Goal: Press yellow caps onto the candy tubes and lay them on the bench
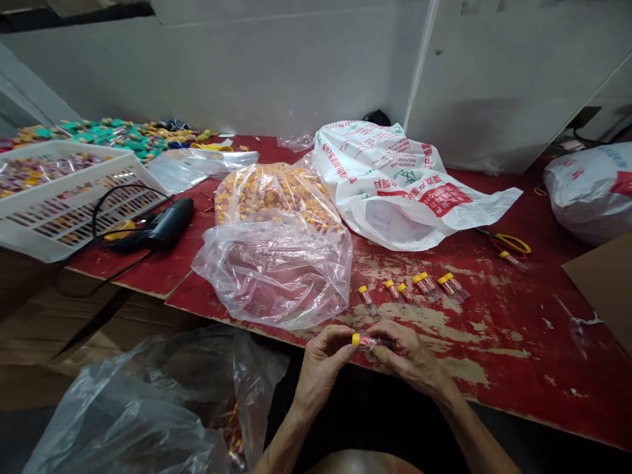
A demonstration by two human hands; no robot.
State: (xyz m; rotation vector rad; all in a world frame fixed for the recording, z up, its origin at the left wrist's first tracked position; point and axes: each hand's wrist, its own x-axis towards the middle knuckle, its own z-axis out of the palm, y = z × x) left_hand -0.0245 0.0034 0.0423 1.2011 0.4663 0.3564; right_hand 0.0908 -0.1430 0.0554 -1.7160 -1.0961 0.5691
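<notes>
Between my two hands, just off the table's front edge, is a small yellow-capped tube (365,340) with a red and white label. My left hand (318,368) pinches it at the cap end. The fingers of my right hand (407,355) close on its other end, where there seems to be a clear plastic sleeve. Several similar yellow-capped tubes (424,287) with clear film tails lie in a loose row on the table beyond my hands. Left of them sits a clear plastic bag (276,197) filled with many yellow-capped pieces.
A white printed sack (380,171) lies open-mouthed behind the tubes. Yellow-handled pliers or scissors (513,243) lie at right, near a cardboard box (602,283). A black corded heat gun (168,224) and a white basket (89,191) stand left. A large clear bag (148,395) hangs below the table.
</notes>
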